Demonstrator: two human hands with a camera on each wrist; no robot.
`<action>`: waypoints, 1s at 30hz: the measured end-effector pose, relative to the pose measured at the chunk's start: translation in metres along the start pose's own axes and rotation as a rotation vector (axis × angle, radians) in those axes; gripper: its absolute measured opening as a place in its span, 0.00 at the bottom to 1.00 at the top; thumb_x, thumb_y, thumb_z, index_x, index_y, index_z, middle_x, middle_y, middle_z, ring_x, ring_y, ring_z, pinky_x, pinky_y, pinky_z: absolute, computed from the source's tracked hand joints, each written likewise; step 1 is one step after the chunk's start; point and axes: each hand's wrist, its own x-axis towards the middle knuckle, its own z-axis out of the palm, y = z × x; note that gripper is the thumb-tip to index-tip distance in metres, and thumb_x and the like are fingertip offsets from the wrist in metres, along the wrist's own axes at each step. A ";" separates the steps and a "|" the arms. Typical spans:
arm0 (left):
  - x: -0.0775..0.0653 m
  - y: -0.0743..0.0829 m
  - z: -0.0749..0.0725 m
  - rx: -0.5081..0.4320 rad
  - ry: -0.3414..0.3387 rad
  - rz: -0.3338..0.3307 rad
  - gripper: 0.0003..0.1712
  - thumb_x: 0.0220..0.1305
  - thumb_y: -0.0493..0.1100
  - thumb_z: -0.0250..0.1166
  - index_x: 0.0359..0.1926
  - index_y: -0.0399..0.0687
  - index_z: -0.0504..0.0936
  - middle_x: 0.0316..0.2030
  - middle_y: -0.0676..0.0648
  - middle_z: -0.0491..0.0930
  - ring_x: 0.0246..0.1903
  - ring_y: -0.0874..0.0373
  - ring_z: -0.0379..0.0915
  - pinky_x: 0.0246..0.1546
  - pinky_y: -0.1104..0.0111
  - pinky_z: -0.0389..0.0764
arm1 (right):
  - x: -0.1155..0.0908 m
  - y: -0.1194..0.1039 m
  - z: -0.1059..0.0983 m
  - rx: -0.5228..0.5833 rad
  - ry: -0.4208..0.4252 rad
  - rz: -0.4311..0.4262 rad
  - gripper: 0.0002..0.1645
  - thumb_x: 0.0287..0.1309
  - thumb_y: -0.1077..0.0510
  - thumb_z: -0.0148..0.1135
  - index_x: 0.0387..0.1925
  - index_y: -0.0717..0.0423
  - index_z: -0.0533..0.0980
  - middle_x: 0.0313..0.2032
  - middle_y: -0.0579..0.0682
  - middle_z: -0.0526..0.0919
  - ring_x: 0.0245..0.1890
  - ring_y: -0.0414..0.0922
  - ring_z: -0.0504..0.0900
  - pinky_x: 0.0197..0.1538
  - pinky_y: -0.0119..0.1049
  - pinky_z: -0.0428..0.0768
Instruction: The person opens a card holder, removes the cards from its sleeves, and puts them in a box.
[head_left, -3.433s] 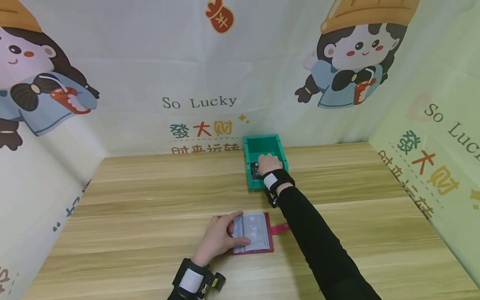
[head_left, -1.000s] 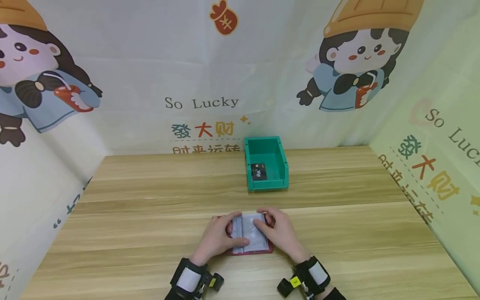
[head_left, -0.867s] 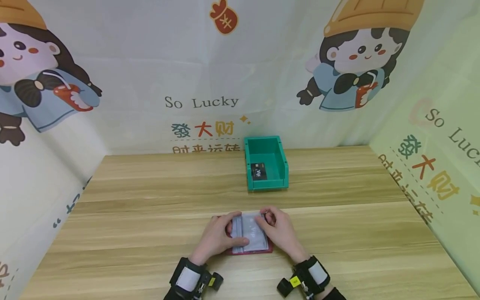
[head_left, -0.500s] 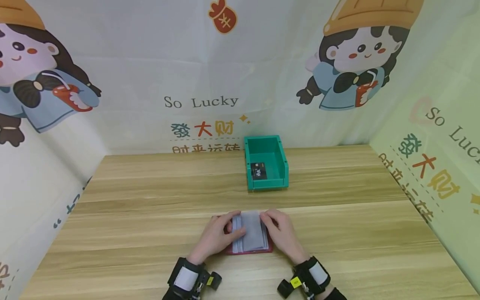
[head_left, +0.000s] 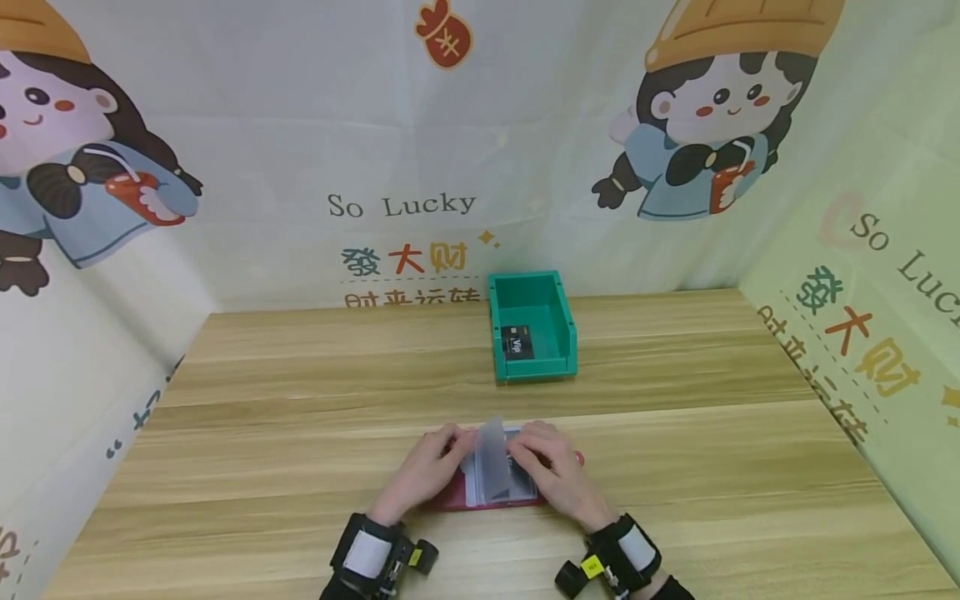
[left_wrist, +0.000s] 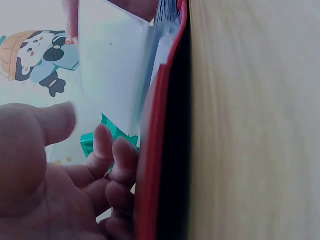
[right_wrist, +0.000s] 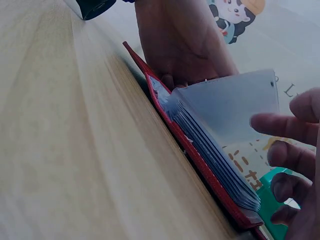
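Note:
A red card holder (head_left: 448, 495) lies spread on the wooden table with its stack of clear sleeves (right_wrist: 215, 157) uppermost. One clear plastic page (head_left: 491, 462) stands up from the stack, tilted between the two hands. My left hand (head_left: 429, 468) is at the left cover; in the left wrist view its thumb (left_wrist: 55, 122) is well apart from the bent fingers, which lie beside the red cover. My right hand (head_left: 558, 473) is over the right side of the sleeves, its fingers (right_wrist: 290, 155) loosely bent and spread close to the raised page. Part of a dark card shows beneath that page.
Behind the card holder stands a green bin (head_left: 536, 369) with a black "Vip" card (head_left: 517, 342) in it. A printed cloth backdrop (head_left: 285, 150) rises along the table's back and sides. Each wrist wears a strapped camera.
Earlier the right hand was in the green bin; it came back to the card holder. Since half a second ago the top page has lifted and swung left, and the left thumb has left the sleeves.

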 end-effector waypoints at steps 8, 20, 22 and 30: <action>0.002 -0.001 -0.006 -0.041 -0.005 -0.107 0.25 0.83 0.58 0.52 0.36 0.44 0.78 0.32 0.48 0.76 0.34 0.57 0.70 0.34 0.66 0.65 | 0.001 -0.007 0.002 -0.068 -0.168 0.066 0.14 0.75 0.60 0.58 0.46 0.50 0.89 0.38 0.42 0.80 0.45 0.38 0.70 0.52 0.38 0.67; 0.002 -0.007 -0.008 -0.001 0.063 -0.043 0.14 0.76 0.47 0.64 0.36 0.41 0.80 0.26 0.51 0.74 0.27 0.60 0.68 0.28 0.71 0.67 | 0.000 -0.007 0.007 -0.252 -0.278 0.065 0.15 0.76 0.52 0.59 0.52 0.45 0.89 0.40 0.40 0.71 0.45 0.38 0.63 0.52 0.37 0.59; 0.002 -0.008 -0.009 0.010 0.078 -0.021 0.13 0.73 0.43 0.67 0.32 0.40 0.78 0.22 0.52 0.70 0.24 0.61 0.65 0.25 0.72 0.65 | 0.000 -0.007 0.007 -0.273 -0.272 0.053 0.14 0.76 0.53 0.60 0.52 0.45 0.89 0.39 0.40 0.70 0.44 0.38 0.63 0.51 0.36 0.59; -0.002 -0.009 -0.012 0.100 0.197 -0.023 0.25 0.60 0.35 0.77 0.56 0.32 0.82 0.23 0.52 0.72 0.23 0.62 0.65 0.24 0.72 0.65 | 0.001 -0.007 0.012 -0.378 -0.082 0.075 0.15 0.66 0.58 0.71 0.52 0.56 0.88 0.35 0.43 0.76 0.40 0.40 0.70 0.49 0.40 0.67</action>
